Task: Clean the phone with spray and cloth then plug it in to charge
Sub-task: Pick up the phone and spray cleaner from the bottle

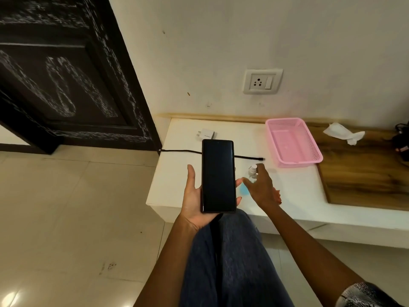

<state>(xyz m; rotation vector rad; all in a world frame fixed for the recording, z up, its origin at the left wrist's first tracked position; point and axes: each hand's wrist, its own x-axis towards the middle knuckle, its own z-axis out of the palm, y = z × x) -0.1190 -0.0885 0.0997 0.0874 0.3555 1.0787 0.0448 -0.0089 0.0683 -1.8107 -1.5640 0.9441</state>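
Note:
My left hand (194, 196) holds a black phone (218, 176) upright, its dark screen facing me, over the left end of a white ledge (294, 191). My right hand (261, 187) is spread over a small clear spray bottle (253, 171) with a white cap that stands on the ledge; its fingers touch the bottle but are not closed round it. A blue patch (243, 190) shows beside that hand. A black cable (177, 151) lies across the ledge behind the phone, its plug end (261, 159) at the right. A white charger adapter (205, 134) lies near the wall. A white cloth (343, 132) lies crumpled at the far right.
A white wall socket (263, 81) with a switch sits above the ledge. An empty pink basket (293, 141) stands right of the cable. A wooden top (365, 171) continues to the right, with dark objects (401, 140) at its edge. A dark carved door (66, 74) is at left, above a tiled floor.

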